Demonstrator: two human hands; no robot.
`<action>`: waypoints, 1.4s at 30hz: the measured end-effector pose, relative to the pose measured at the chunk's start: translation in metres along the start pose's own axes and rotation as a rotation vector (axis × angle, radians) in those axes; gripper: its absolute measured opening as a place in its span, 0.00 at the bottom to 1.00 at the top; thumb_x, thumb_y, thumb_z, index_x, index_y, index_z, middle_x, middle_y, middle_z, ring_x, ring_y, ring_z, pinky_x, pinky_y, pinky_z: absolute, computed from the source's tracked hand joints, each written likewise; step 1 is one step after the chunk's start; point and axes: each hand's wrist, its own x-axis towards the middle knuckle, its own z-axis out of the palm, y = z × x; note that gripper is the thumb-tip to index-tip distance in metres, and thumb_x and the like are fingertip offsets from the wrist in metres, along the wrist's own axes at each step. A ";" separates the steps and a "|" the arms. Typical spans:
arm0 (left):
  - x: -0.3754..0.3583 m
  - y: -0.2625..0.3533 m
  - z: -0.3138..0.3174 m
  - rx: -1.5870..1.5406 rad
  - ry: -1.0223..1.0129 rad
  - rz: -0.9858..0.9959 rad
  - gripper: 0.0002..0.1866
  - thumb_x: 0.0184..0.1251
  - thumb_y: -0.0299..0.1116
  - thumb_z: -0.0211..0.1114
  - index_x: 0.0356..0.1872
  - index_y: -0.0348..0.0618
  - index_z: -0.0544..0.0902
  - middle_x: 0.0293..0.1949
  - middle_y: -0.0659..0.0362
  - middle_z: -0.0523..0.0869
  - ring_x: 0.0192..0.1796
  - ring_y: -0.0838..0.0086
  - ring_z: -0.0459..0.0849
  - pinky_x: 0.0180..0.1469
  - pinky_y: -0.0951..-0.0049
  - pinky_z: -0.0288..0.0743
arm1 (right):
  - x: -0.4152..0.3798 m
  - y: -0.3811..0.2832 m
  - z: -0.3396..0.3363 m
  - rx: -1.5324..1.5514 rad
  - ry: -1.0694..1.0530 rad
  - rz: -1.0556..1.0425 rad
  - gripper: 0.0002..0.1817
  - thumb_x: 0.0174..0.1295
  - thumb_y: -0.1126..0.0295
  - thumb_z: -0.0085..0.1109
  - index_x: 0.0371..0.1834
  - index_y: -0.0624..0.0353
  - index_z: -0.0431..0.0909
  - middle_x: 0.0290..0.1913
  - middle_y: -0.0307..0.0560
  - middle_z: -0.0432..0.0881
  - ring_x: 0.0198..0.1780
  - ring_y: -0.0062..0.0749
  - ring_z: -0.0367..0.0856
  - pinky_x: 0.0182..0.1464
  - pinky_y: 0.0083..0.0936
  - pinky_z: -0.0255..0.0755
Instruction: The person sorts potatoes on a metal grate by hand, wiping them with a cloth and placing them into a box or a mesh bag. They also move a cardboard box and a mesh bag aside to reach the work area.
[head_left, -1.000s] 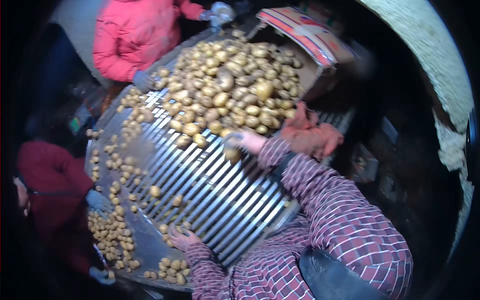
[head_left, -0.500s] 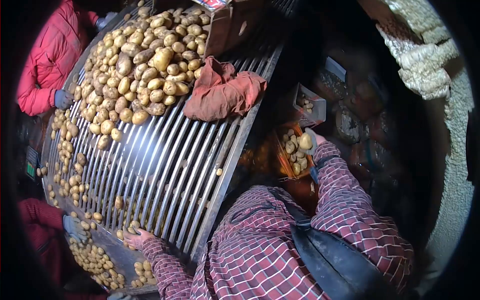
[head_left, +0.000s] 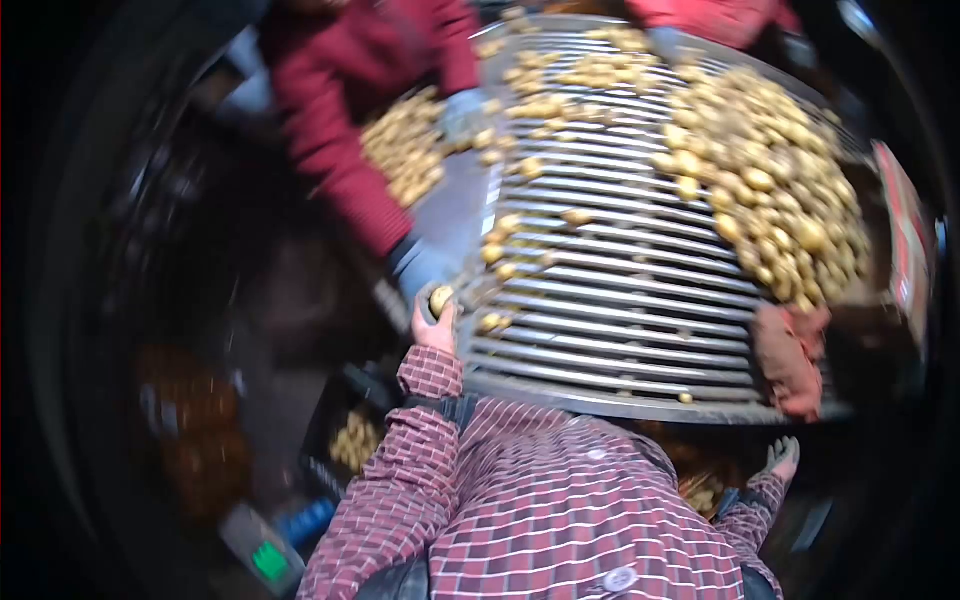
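A potato (head_left: 440,300) is now being held in the partly closed grip of the left hand (head_left: 434,328), beside the rim of the slatted counter (head_left: 600,400). The right hand (head_left: 784,460) is being held open beyond the rim, the potato seen there earlier no longer being shown; one grip is thus being left free. Leftward room is being narrowed by a co-worker's glove (head_left: 422,268); wider room is being offered over the slats.
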 end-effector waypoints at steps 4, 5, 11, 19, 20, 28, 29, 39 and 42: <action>-0.031 0.036 -0.107 0.023 0.375 -0.012 0.22 0.60 0.22 0.70 0.55 0.44 0.78 0.42 0.59 0.82 0.33 0.76 0.82 0.31 0.80 0.78 | 0.030 -0.037 0.057 -0.339 0.193 -0.117 0.20 0.65 0.62 0.59 0.59 0.53 0.76 0.48 0.44 0.79 0.47 0.36 0.77 0.48 0.39 0.73; -0.034 0.046 -0.134 0.034 0.505 -0.049 0.21 0.59 0.22 0.70 0.54 0.44 0.78 0.41 0.60 0.82 0.30 0.75 0.82 0.27 0.81 0.76 | 0.024 -0.039 0.066 -0.285 0.142 -0.077 0.19 0.65 0.61 0.59 0.57 0.54 0.78 0.46 0.43 0.80 0.46 0.37 0.77 0.48 0.39 0.73; -0.065 0.027 -0.267 0.928 0.478 -0.283 0.29 0.61 0.35 0.69 0.61 0.30 0.74 0.60 0.39 0.77 0.62 0.52 0.77 0.64 0.57 0.73 | -0.067 -0.097 0.105 -1.036 0.153 -0.549 0.18 0.52 0.64 0.64 0.43 0.62 0.84 0.44 0.61 0.85 0.47 0.49 0.84 0.49 0.40 0.77; 0.012 -0.011 -0.158 0.766 0.279 0.068 0.27 0.65 0.32 0.64 0.64 0.31 0.71 0.63 0.41 0.72 0.66 0.52 0.72 0.69 0.57 0.65 | -0.088 -0.149 0.215 -1.032 -0.046 -0.379 0.61 0.43 0.37 0.72 0.78 0.48 0.49 0.71 0.67 0.61 0.69 0.63 0.64 0.70 0.46 0.61; 0.012 0.008 -0.124 0.877 0.238 0.175 0.27 0.65 0.30 0.63 0.64 0.31 0.71 0.63 0.43 0.72 0.66 0.53 0.71 0.69 0.58 0.64 | -0.083 -0.139 0.224 -1.141 -0.019 -0.315 0.63 0.42 0.33 0.70 0.79 0.43 0.45 0.75 0.66 0.55 0.74 0.61 0.58 0.72 0.49 0.57; -0.035 0.043 0.093 0.285 -0.469 0.137 0.20 0.68 0.25 0.61 0.60 0.36 0.74 0.57 0.54 0.79 0.59 0.68 0.76 0.66 0.66 0.66 | -0.108 -0.103 0.256 -1.404 -0.462 -0.529 0.34 0.46 0.58 0.72 0.61 0.48 0.75 0.60 0.52 0.76 0.61 0.53 0.74 0.63 0.40 0.70; -0.043 0.053 0.116 0.372 -0.700 0.226 0.20 0.68 0.24 0.62 0.60 0.36 0.75 0.56 0.54 0.80 0.58 0.68 0.77 0.65 0.66 0.67 | -0.113 -0.113 0.261 -1.256 -0.584 -0.556 0.30 0.46 0.60 0.70 0.57 0.51 0.78 0.55 0.52 0.82 0.57 0.51 0.78 0.60 0.37 0.72; -0.087 0.029 0.249 -0.044 -1.239 -0.499 0.45 0.55 0.33 0.73 0.74 0.42 0.59 0.68 0.55 0.68 0.72 0.62 0.65 0.69 0.62 0.65 | -0.249 -0.124 0.355 -0.726 -1.475 -0.229 0.35 0.52 0.56 0.71 0.60 0.62 0.71 0.54 0.54 0.82 0.57 0.39 0.79 0.60 0.33 0.70; -0.078 0.028 0.258 -0.015 -1.224 -0.465 0.42 0.57 0.32 0.72 0.72 0.41 0.61 0.67 0.54 0.70 0.71 0.63 0.66 0.69 0.63 0.64 | -0.239 -0.110 0.358 -0.966 -1.148 -0.576 0.49 0.44 0.49 0.74 0.69 0.57 0.62 0.65 0.62 0.68 0.65 0.55 0.70 0.66 0.41 0.65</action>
